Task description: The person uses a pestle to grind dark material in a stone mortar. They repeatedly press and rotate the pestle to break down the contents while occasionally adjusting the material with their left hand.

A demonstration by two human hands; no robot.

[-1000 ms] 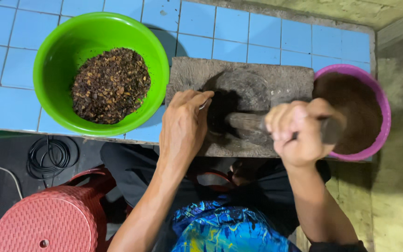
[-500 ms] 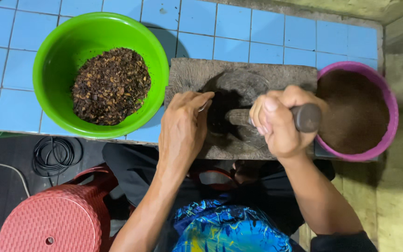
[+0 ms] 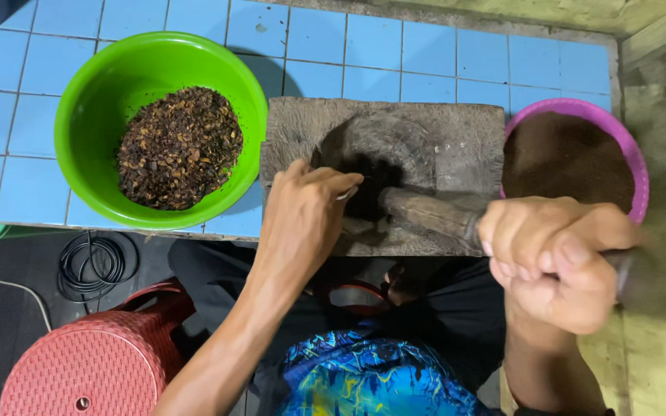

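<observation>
2 hands work at a grey stone mortar block (image 3: 425,146) that sits on a blue-tiled ledge (image 3: 395,46). Over the near right corner of the block, the right hand (image 3: 556,262) is clenched in a full fist around the upper end of a wooden pestle (image 3: 425,214), whose lower end slants down into the dark hollow at the block's middle. At the left edge of that hollow the left hand (image 3: 302,223) lies with fingers loosely extended, their tips just beside the pestle's working end; something pale shows under them, perhaps a small scraper, though the view is too shadowed to be sure.

Left of the block, touching its edge, stands 1 green bowl (image 3: 102,177) of coarse dark flakes. Right of it, a purple bowl (image 3: 635,166) holds fine brown powder.

The clearest risk, as I judge it, is to the left fingertips: they sit so near the pestle that a hard or skewed stroke could catch them against the stone. A glancing blow might also scatter grounds onto the tiles. The purple bowl hugs the block's right side, so a wide swing of the fist could knock it. Below the block, a red plastic stool (image 3: 79,362) stands by the person's knees.
</observation>
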